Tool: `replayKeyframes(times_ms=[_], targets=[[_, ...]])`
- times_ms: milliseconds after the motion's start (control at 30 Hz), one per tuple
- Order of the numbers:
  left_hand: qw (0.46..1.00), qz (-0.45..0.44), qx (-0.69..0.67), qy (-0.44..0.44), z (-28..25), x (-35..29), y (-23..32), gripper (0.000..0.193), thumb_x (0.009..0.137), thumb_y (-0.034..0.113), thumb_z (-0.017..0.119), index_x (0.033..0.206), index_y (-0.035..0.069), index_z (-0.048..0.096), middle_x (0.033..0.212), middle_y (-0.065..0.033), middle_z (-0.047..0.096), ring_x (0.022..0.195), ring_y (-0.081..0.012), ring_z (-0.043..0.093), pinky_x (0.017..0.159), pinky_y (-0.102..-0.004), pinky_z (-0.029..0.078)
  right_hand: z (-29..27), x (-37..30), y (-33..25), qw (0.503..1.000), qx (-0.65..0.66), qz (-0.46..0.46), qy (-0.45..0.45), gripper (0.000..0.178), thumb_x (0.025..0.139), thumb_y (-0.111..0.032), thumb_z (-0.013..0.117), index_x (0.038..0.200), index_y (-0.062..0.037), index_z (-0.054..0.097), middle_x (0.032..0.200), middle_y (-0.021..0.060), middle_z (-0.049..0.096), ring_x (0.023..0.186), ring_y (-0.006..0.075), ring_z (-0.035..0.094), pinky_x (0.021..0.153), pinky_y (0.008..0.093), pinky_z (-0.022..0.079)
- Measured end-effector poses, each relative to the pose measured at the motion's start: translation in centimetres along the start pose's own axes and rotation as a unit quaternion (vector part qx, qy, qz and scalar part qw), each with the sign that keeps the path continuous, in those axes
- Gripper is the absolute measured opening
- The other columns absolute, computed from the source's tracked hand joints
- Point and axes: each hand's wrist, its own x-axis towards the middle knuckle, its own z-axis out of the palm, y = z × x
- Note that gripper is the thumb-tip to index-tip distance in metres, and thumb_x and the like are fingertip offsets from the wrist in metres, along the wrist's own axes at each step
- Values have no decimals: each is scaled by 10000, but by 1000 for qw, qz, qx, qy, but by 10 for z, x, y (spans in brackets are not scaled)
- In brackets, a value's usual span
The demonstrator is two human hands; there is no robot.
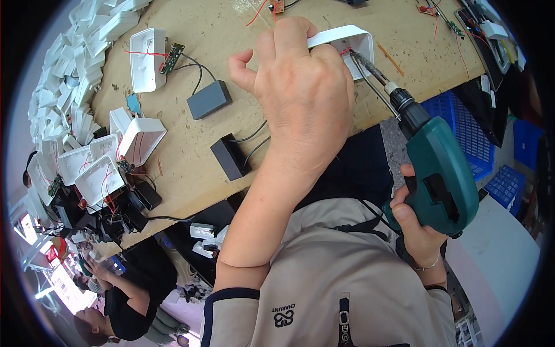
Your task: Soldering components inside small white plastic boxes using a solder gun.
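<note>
My left hand [303, 87] reaches over the table and grips a white plastic housing [363, 41] by its near wall. Its fingertips are partly hidden behind the hand and the wall. My right hand [417, 228] is wrapped round the handle of a green soldering gun [442, 168] with a thin feed tube beside its tip. The gun's tip [361, 61] points into the open housing, close to a short red wire [346, 51]. Whether tip and wire touch, I cannot tell.
On the table [231, 46] lie another white housing [147, 61], a green circuit board [172, 59] and black adapter boxes [231, 156]. White housings [75, 69] are heaped at the left. Blue crates [468, 136] stand at the right. Another person [133, 289] works at lower left.
</note>
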Motion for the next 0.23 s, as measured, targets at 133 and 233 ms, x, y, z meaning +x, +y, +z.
replayKeyframes(times_ms=[133, 233], targets=[[1000, -4, -1, -2, -1, 1, 1, 122, 610, 51, 632, 546, 21, 532, 908, -83, 500, 827, -242, 459, 765, -469, 263, -3, 1, 1, 999, -15, -17, -22, 522, 745, -13, 646, 1211, 42, 417, 1107, 180, 533, 715, 147, 562, 614, 248, 483], [1000, -5, 1, 1, 0, 1, 1, 122, 620, 59, 633, 550, 26, 538, 910, -85, 500, 831, -241, 459, 764, -472, 264, -5, 2, -1, 999, -28, 1, -38, 516, 745, -15, 647, 1207, 40, 424, 1102, 178, 533, 718, 147, 563, 616, 249, 484]])
